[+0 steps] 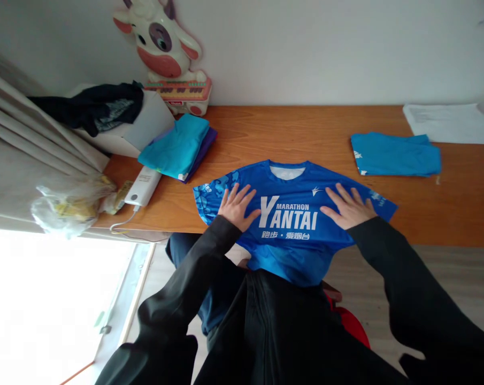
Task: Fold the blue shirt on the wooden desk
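Now your fingers (242, 193) lie spread and flat, left hand (237, 207) and right hand (348, 206) pressing the blue shirt (290, 235) at the bench's (266, 133) near edge. It looks light, limp and slippery; take it by the shoulders.

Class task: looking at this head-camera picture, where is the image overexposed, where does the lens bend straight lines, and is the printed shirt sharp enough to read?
Head view: the window at lower left is blown out to white; the desk edge and curtain bow from wide-angle distortion; the blue shirt under the left hand and right hand is sharp, its white lettering readable, lit evenly without hard shadows.
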The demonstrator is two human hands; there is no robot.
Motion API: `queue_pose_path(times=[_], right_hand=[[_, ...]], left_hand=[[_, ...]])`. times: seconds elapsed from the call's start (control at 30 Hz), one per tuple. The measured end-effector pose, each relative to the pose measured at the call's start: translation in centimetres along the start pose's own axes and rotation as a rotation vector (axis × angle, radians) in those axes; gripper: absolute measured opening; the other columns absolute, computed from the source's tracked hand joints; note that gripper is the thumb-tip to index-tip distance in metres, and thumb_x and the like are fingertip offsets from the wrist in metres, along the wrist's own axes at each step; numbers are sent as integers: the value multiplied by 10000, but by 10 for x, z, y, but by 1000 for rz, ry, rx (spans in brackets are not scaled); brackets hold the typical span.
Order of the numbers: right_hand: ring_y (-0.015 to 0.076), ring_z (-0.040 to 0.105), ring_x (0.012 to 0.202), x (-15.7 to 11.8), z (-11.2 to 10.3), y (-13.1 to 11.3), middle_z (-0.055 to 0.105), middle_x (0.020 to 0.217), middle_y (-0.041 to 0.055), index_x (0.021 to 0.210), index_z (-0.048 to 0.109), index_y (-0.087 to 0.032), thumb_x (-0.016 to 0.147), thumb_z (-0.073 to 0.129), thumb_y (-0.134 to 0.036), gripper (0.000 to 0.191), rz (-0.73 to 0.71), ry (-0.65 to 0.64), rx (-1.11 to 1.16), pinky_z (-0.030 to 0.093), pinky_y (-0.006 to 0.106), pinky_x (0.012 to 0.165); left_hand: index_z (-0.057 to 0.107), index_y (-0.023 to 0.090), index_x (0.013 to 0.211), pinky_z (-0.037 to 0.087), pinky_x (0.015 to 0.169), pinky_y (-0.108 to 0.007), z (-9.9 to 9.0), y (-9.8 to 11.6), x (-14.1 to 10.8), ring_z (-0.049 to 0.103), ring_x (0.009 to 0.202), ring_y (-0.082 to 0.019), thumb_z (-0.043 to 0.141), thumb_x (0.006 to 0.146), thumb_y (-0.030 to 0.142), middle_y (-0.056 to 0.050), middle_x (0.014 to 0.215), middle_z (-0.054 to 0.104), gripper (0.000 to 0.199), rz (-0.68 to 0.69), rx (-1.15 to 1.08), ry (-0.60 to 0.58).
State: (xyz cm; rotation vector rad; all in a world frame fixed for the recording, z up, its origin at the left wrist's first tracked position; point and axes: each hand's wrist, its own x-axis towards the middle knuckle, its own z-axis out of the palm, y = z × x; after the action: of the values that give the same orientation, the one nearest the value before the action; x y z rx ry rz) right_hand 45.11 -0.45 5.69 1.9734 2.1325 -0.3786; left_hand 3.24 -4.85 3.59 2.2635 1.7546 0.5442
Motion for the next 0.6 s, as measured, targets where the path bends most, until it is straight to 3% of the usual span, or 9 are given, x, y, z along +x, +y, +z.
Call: queue_pose_path(times=[0.13,0.23,0.33,0.4,0.47,0.53,0.6], right_hand=[[597,56,1743,37,9,-35,70,1945,18,1869,267,-408,1003,524,-861,1011,-75,16,36,164,948,1268],[557,93,1754,58,5,-24,198,1930,17,1842,350,-418,992,624,-754,954,-185,70,94,127,918,1299],[438,375,1687,56,-4,16,448,1825,96,1759,524,-323,1048,567,-612,768,-229,218,264,294,721,1358],[373,542,1548,46,-5,53,571,1693,215,1692,597,-174,1087,483,-562,728,-92,366,327,420,560,1299],[414,574,1456,33,1,88,605,1577,332,1653,607,-44,1084,486,-596,802,180,442,256,440,566,1217],[456,543,1440,22,10,115,580,1585,348,1660,609,-77,1086,500,-656,823,366,444,155,417,624,1156],[460,513,1447,16,17,130,553,1622,326,1647,635,-141,1093,522,-654,764,408,425,88,415,624,1106]], left_hand=[[437,324,1794,-41,1382,-857,32,30,24,144,1781,-509,734,947,775,-74,1889,334,1004,-59,53,-50],[477,323,1773,5,1383,-859,26,24,44,175,1772,-520,807,889,767,-80,1879,364,1043,-85,6,-90],[627,281,1650,262,1405,-728,4,-10,47,482,1653,-430,726,1002,641,-108,1730,600,748,-116,-132,-46],[667,210,1580,410,1358,-596,-12,-43,32,622,1526,-361,617,1088,528,-150,1612,695,589,-210,-155,100],[625,121,1600,377,1359,-633,-25,-78,8,555,1575,-411,655,1077,488,-219,1664,626,640,-364,-44,218],[532,55,1658,257,1367,-764,-33,-106,-17,418,1650,-508,747,1033,533,-284,1746,510,815,-525,45,277],[569,78,1619,229,1364,-794,-37,-122,-34,373,1667,-525,836,971,556,-277,1755,494,848,-580,66,308]])
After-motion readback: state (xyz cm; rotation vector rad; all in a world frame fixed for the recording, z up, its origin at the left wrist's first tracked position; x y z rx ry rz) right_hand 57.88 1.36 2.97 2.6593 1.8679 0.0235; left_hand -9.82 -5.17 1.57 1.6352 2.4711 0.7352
